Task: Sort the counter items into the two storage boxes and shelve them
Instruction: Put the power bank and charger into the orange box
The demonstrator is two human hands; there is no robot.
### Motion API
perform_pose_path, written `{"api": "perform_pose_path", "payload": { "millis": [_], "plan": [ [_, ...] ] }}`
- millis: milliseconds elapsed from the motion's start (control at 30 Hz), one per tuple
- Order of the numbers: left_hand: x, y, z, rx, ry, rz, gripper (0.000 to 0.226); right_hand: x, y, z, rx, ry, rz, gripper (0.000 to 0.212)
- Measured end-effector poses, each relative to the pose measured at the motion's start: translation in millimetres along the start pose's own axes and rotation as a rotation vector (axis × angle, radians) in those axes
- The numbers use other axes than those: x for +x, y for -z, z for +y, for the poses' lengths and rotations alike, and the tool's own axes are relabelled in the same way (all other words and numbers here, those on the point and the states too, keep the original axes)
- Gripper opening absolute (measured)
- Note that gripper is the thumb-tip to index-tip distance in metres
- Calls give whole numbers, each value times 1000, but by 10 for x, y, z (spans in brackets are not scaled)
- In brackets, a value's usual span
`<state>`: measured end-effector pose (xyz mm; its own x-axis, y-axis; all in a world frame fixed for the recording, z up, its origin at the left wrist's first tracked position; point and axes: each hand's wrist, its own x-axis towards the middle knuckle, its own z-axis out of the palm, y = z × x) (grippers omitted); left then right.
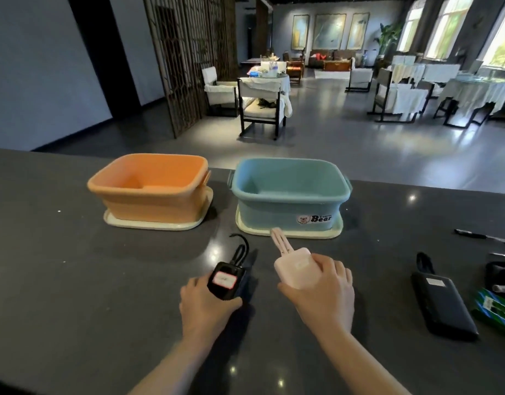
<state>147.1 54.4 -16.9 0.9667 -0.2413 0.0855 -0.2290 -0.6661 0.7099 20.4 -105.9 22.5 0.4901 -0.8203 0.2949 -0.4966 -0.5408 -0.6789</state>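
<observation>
Right hand [321, 283] grips the pink device [297, 267], its long axis aimed at the blue box [288, 195] just beyond; left hand [205, 303] grips a black one [225, 279].

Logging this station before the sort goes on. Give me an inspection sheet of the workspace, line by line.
Surface: dark counter, glossy, with light spots reflected.
Job's things: orange box and blue box, side by side, apart, each on a cream tray; nothing seen inside. Black device and pink device sit in front of them.
Clutter: black power bank, pen, green packet and dark pouch at the right.
Grips: left hand holds the black device; right hand holds the pink device.
Cables: short black loop on the black device; pink strap reaches to the blue box's tray.
Surroundings: dining hall with chairs, covered tables, wooden screen, windows.
</observation>
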Motion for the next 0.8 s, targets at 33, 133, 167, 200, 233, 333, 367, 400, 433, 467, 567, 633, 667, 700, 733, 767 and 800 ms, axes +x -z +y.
{"api": "perform_pose_path", "payload": {
  "millis": [33, 133, 167, 200, 233, 333, 367, 400, 433, 467, 567, 633, 667, 700, 733, 767, 800],
  "plan": [
    [85, 109, -68, -25, -11, 31, 72, 13, -81, -105, 6, 15, -7, 79],
    [421, 448, -217, -74, -74, 102, 81, 54, -373, -460, 39, 55, -13, 81],
    [559, 560, -253, -87, -101, 118, 82, 74, -483, -591, 46, 69, -13, 81],
    [705, 674, -292, -107, -128, 138, 81, 100, -599, -726, 52, 81, -10, 81],
    [857, 783, -331, -132, -150, 158, 81, 130, -720, -868, 63, 88, -4, 81],
    [1360, 1118, -445, -202, -220, 204, 76, 258, -1100, -1328, 108, 90, 28, 81],
    [1545, 1236, -464, -209, -249, 206, 74, 311, -1224, -1495, 117, 93, 39, 81],
    [1707, 1343, -468, -206, -271, 199, 75, 357, -1322, -1645, 125, 96, 46, 81],
    [1903, 1457, -485, -201, -292, 188, 78, 418, -1445, -1815, 132, 98, 55, 81],
    [2099, 1563, -497, -193, -314, 182, 81, 486, -1563, -1980, 139, 98, 67, 80],
    [2693, 1838, -542, -194, -349, 158, 83, 701, -1882, -2447, 150, 80, 119, 79],
    [3083, 1990, -571, -182, -394, 137, 79, 865, -2063, -2715, 144, 80, 158, 79],
    [3264, 2047, -584, -155, -412, 120, 79, 946, -2141, -2829, 124, 90, 168, 79],
    [3435, 2086, -597, -120, -422, 98, 81, 1026, -2215, -2932, 98, 104, 173, 79],
    [3600, 2108, -618, -90, -433, 71, 82, 1104, -2285, -3021, 77, 120, 178, 79],
    [3759, 2112, -642, -72, -447, 35, 83, 1181, -2354, -3096, 61, 133, 186, 77],
    [3909, 2104, -667, -60, -464, -2, 83, 1259, -2421, -3158, 51, 142, 197, 75]
  ]
}}
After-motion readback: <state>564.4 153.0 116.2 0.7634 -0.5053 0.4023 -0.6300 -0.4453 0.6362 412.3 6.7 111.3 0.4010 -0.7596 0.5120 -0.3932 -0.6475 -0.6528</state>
